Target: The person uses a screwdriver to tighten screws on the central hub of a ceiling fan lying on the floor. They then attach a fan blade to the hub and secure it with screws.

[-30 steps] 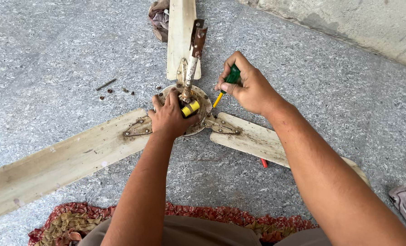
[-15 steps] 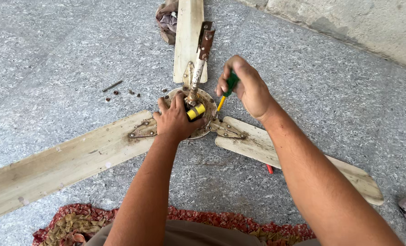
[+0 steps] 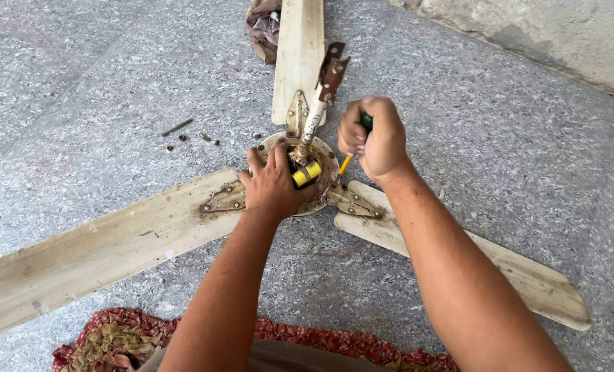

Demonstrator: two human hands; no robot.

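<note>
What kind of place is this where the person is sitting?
Probably a home floor or yard used for repairs. A worn ceiling fan lies on the speckled stone floor, loose screws beside it, and a woven mat at the near edge.

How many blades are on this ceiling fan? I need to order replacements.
3. One blade reaches left along the floor, one points away toward the top, one runs right, partly hidden under the right forearm. All meet at the hub.

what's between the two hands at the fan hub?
Head view: between the left hand and right hand stand the rusty downrod, a yellow part at its base, and the screwdriver shaft.
</note>
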